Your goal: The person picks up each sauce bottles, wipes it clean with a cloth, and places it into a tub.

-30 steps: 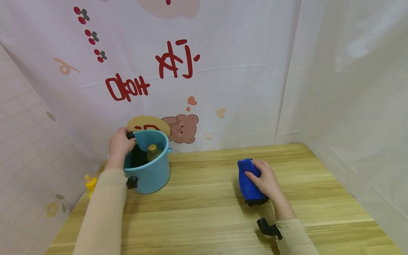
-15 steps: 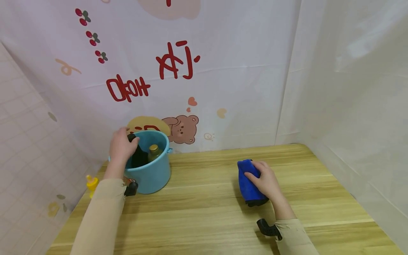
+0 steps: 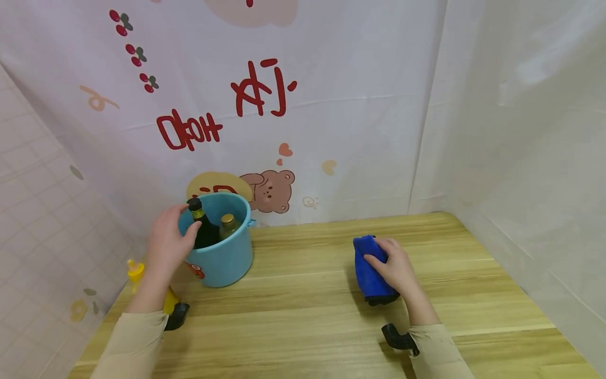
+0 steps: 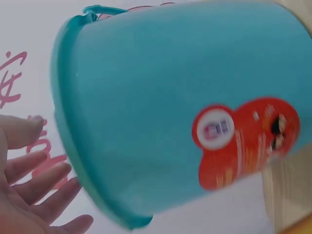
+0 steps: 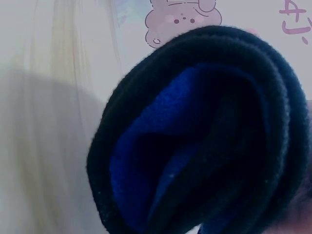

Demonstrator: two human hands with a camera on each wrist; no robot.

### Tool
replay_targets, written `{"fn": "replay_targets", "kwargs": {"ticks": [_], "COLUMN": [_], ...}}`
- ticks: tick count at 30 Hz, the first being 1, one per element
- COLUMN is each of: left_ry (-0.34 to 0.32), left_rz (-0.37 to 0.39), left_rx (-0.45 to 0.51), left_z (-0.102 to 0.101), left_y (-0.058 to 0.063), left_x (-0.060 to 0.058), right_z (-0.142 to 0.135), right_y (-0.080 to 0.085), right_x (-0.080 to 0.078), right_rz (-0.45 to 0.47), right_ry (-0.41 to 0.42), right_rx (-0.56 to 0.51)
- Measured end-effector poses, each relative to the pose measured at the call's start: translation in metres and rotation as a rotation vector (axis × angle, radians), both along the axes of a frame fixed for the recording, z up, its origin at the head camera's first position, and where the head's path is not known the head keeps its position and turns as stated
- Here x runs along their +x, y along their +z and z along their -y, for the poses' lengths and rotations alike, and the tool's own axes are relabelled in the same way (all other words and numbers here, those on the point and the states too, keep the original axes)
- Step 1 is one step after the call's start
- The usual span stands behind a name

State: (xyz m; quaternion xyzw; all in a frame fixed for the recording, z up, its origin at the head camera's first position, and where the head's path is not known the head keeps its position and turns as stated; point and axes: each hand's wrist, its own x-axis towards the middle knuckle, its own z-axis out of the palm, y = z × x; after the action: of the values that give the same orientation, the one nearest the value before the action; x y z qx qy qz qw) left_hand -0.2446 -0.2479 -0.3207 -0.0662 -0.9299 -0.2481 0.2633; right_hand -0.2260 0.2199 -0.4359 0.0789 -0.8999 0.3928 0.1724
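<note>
At the back left of the table stands a light blue bucket [image 3: 227, 263] with a dark green bottle [image 3: 206, 231] and a gold-capped bottle [image 3: 229, 225] inside. My left hand [image 3: 168, 239] is beside the bucket's left rim, fingers spread and holding nothing; the left wrist view shows those loose fingers near the bucket [image 4: 136, 117]. On the right my right hand [image 3: 396, 266] grips a folded blue cloth [image 3: 371, 273] with a dark edge. In the right wrist view the rolled cloth [image 5: 185, 102] fills the middle and hides most of the hand.
A yellow squeeze bottle [image 3: 135, 271] stands left of the bucket, partly hidden by my left arm. The wooden table [image 3: 293, 316] ends at a printed curtain [image 3: 360, 137] behind and on the right. A red label [image 4: 243, 141] is on the bucket's side.
My left hand has let go of the dark bottle's top and drawn back left and towards me, its fingers now spread. The right hand and the cloth have stayed in place.
</note>
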Motion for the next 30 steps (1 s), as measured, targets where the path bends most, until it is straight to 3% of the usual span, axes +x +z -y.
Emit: {"fn": "replay_targets", "kwargs": {"ticks": [5, 10, 15, 18, 24, 30], "left_ry": [-0.017, 0.037, 0.105, 0.129, 0.163, 0.107], "left_rz": [-0.041, 0.009, 0.010, 0.019, 0.144, 0.197], "left_rx": [-0.018, 0.012, 0.103, 0.178, 0.325, 0.418], "left_z": [0.016, 0.034, 0.057, 0.070, 0.093, 0.111], "left_y": [0.000, 0.003, -0.003, -0.009, -0.030, -0.053], "left_x": [0.019, 0.035, 0.047, 0.053, 0.062, 0.067], "right_z": [0.000, 0.000, 0.000, 0.000, -0.001, 0.000], "right_y": [0.001, 0.001, 0.002, 0.002, 0.001, -0.001], "right_x": [0.001, 0.002, 0.003, 0.003, 0.003, 0.003], "right_rz": [-0.012, -0.021, -0.011, -0.007, -0.006, -0.011], "right_ry": [0.002, 0.004, 0.005, 0.003, 0.001, 0.003], "right_rx": [-0.003, -0.007, -0.014, -0.014, -0.006, -0.002]}}
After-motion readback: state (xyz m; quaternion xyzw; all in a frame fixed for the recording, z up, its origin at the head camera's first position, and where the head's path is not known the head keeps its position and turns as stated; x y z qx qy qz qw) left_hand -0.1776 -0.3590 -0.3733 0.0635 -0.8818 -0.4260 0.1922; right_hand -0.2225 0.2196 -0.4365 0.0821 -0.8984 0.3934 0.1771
